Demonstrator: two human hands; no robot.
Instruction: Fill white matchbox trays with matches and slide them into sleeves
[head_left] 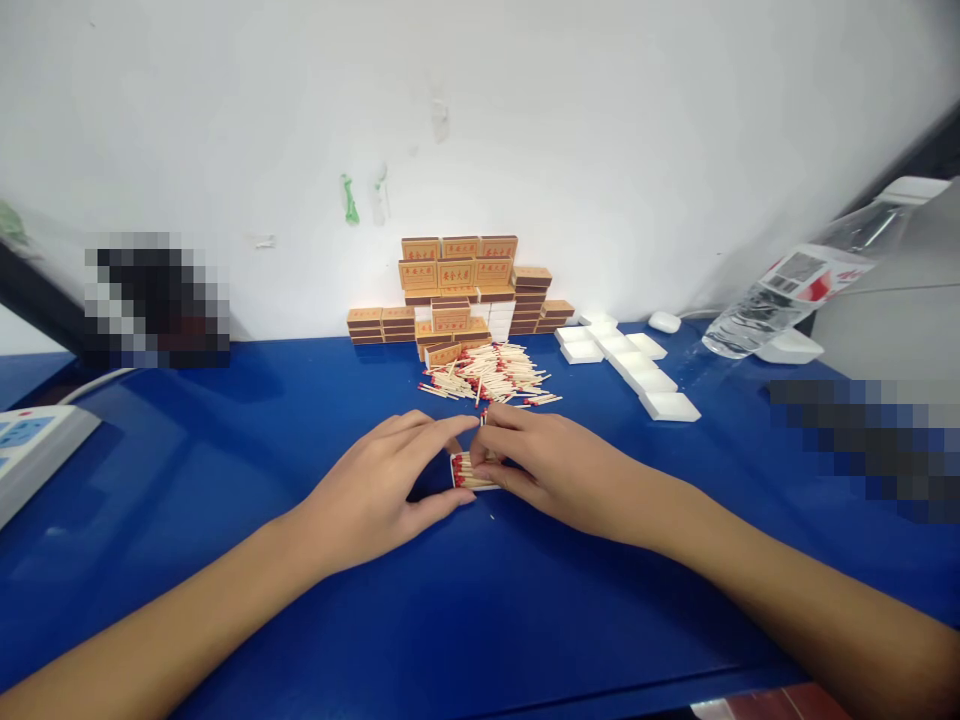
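A small white matchbox tray filled with red-tipped matches lies on the blue table in front of me. My left hand curves round the tray's left end, thumb at the near side and fingers at the far side, steadying it. Over the tray's right part, the fingers of my right hand are pinched together on matches, partly hidden by the fingers. Just beyond both hands spreads a loose pile of matches.
Stacked matchboxes stand against the wall behind the pile. Several white trays lie to their right. A tilted water bottle is at the far right, a power strip at the left. Two blurred dark patches flank the table.
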